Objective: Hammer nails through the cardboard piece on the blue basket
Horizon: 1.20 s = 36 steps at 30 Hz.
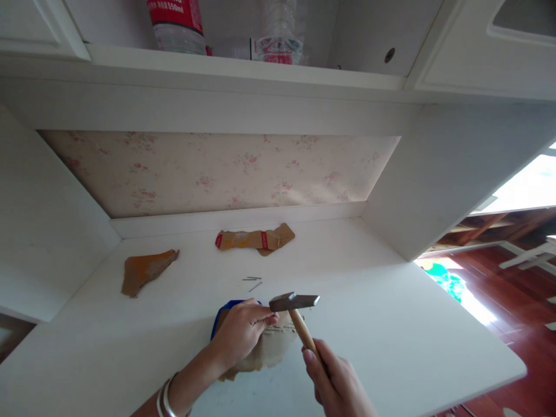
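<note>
My right hand [332,376] grips the wooden handle of a hammer [303,330], whose metal head is right by my left fingertips. Thumb and finger of my left hand [243,330] are pinched together on a nail [274,314], which is mostly hidden by the fingers and the hammer head. Under that hand lies a torn piece of brown cardboard [278,347] with ragged edges. Part of a blue object [216,324] shows behind my left hand. Beyond the cardboard, several loose nails [252,281] lie on the white tabletop [369,324].
Cardboard scraps [241,240] lie near the back wall, and another torn cardboard piece [145,271] lies at the left. Overhead, a white shelf [243,75] holds plastic bottles [178,26]. White side panels [452,168] bound the tabletop.
</note>
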Tool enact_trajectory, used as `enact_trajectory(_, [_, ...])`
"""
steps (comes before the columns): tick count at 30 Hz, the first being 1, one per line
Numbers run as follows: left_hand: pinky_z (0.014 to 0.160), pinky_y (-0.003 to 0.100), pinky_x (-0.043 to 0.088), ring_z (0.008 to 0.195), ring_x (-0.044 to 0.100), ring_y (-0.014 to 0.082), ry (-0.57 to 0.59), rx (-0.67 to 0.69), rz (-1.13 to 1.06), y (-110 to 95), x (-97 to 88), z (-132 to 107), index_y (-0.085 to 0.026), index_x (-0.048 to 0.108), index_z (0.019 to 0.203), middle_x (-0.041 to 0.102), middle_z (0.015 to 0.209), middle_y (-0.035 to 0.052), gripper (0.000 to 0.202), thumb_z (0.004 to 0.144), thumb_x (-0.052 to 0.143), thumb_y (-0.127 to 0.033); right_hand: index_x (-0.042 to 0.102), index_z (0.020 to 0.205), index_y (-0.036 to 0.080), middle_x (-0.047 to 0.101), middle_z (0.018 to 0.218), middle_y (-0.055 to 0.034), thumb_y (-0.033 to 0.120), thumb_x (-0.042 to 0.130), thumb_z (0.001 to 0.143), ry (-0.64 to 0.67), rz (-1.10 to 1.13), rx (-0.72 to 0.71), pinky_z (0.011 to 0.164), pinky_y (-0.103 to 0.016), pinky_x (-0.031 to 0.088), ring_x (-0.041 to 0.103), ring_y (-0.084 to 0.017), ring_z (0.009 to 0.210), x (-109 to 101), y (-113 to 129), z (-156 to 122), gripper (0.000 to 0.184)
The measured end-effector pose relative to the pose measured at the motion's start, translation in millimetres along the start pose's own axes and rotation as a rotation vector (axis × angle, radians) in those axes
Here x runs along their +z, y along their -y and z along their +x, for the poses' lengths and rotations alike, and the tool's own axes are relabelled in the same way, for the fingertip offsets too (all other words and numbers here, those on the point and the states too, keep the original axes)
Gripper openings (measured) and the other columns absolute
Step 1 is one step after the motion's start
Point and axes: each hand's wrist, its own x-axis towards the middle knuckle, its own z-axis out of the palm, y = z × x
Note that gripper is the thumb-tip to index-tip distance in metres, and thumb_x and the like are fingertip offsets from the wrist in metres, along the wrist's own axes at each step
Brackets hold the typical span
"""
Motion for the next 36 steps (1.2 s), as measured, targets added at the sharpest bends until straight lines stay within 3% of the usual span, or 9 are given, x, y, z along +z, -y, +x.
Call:
enact_trajectory(5, [0.066,0.022,0.043,0.071,0.062,0.0139,-0.004,0.056,0.022,1.8,0.5,0.6,-0.023,0.071,0.077,0.067,0.070,-0.0011,0.025,0.096,0.055,-0.025,0.055,0.085,0.023,0.041,0.053,0.0076,0.060,0.036,0.095,-0.039,-0.059,-0.044,0.045,-0.023,0.035,0.042,-0.012,0.046,0.1,-2.6,-2.6,0.042])
enact_trajectory(13, [0.069,0.023,0.044,0.074,0.061,0.0149,0.016,0.070,-0.024,-1.6,-1.8,0.9,-0.024,0.072,0.082,0.072,0.078,-0.0008,0.021,0.095,0.056,-0.023,0.059,0.095,0.023,0.043,0.053,0.0070,0.060,0.035,0.096,-0.087,-0.121,-0.071,0.046,-0.024,0.037,0.043,-0.014,0.045,0.8,-6.7,-4.4,0.044])
enact_trajectory(19, [0.066,0.023,0.043,0.071,0.060,0.0146,-0.001,0.080,0.015,-2.1,-0.5,1.7,-0.022,0.071,0.075,0.069,0.071,-0.0011,0.025,0.095,0.055,-0.022,0.060,0.092,0.023,0.046,0.052,0.0061,0.059,0.036,0.096,-0.085,-0.133,-0.097,0.045,-0.024,0.037,0.044,-0.014,0.044,0.6,-4.1,-5.9,0.043])
enact_trajectory(29, [0.075,0.024,0.046,0.081,0.062,0.0158,0.025,0.103,-0.042,-4.6,-1.1,4.4,-0.021,0.069,0.081,0.070,0.083,0.0009,0.021,0.095,0.053,-0.019,0.057,0.086,0.024,0.043,0.052,0.0070,0.059,0.036,0.096,-0.121,-0.111,-0.096,0.044,-0.024,0.035,0.040,-0.013,0.043,0.9,-6.1,-7.5,0.042])
enact_trajectory(36, [0.074,0.024,0.045,0.077,0.061,0.0150,0.023,0.107,-0.026,-5.2,-0.4,3.5,-0.021,0.067,0.077,0.068,0.079,-0.0001,0.022,0.095,0.055,-0.018,0.056,0.086,0.025,0.049,0.053,0.0054,0.058,0.036,0.097,-0.144,-0.136,-0.128,0.046,-0.025,0.038,0.046,-0.015,0.045,4.2,-6.6,-7.7,0.040])
